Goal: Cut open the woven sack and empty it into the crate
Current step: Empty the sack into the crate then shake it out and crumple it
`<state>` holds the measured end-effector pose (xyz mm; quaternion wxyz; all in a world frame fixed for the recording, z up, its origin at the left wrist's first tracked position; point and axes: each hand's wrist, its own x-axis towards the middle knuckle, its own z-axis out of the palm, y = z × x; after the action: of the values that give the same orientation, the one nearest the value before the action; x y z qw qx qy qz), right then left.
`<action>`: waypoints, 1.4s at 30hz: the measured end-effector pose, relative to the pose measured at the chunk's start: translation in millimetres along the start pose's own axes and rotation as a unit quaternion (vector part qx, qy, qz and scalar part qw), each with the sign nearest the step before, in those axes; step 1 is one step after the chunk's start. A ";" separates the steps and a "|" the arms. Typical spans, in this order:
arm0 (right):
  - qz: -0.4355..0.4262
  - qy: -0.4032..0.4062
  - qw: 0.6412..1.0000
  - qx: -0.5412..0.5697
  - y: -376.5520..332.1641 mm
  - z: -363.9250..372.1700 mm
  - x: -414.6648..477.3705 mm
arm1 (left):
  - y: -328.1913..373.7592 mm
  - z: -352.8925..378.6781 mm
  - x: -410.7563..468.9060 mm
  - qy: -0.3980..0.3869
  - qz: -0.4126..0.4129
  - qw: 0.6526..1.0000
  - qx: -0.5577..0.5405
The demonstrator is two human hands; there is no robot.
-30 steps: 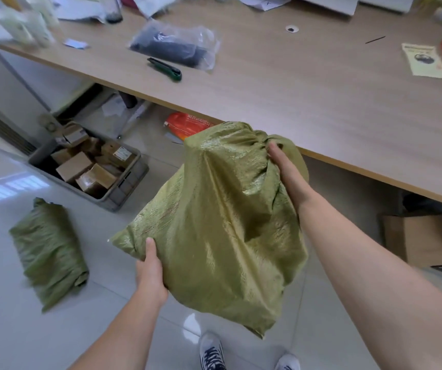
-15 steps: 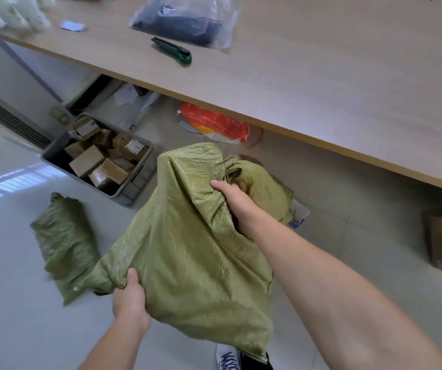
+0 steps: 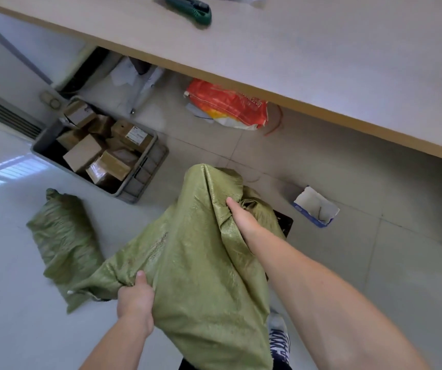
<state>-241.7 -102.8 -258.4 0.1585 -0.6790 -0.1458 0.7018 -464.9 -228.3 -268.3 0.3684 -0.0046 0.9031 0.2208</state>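
Both hands are clenched on one green woven sack (image 3: 201, 263) held above the floor, the left hand (image 3: 134, 297) bunching its lower corner, the right hand (image 3: 241, 217) its top, with a second sack (image 3: 65, 236) lying beside one grey crate (image 3: 145, 177) of cardboard boxes.

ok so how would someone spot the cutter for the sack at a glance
Look along the long pale wooden table at the top of the view. Near its front edge, above the grey crate of cardboard boxes on the floor, lies the utility knife. It is the only dark green tool with a black tip on the bare tabletop.
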 end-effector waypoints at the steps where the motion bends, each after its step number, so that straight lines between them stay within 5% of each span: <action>1: 0.006 0.010 1.000 -0.010 1.7 1.9 11.4 | 2.8 5.5 7.4 -0.012 -0.010 1.000 0.006; 7: 0.034 0.089 0.989 -0.114 -1.3 13.5 64.3 | 31.2 28.5 60.9 -0.069 -0.036 0.997 0.016; 12: -0.072 0.284 0.890 -0.348 -4.6 9.0 73.1 | 58.0 40.6 72.2 -0.096 -0.022 0.994 0.051; 14: -0.194 0.262 0.835 -0.443 -6.4 7.3 71.6 | 65.6 41.3 65.9 -0.100 -0.011 0.993 0.069; 16: -0.253 0.155 0.820 -0.489 -13.5 10.0 79.6 | 68.9 38.6 63.6 -0.110 -0.008 0.990 0.090; 21: -0.034 0.023 0.849 -0.527 -13.0 24.6 103.9 | 66.1 24.0 67.5 -0.075 0.022 0.991 0.109; 35: -0.102 0.069 0.901 -0.415 3.4 23.8 78.4 | 90.5 88.1 33.7 -0.147 0.017 0.987 0.069; 42: -0.104 0.117 0.928 -0.337 16.2 15.4 56.2 | 96.5 98.0 37.1 -0.156 0.107 0.973 0.134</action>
<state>-259.0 -93.7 -315.7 0.0082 -0.7505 -0.4242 0.5067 -443.4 -96.0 -316.8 0.4762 0.1758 0.8511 0.1340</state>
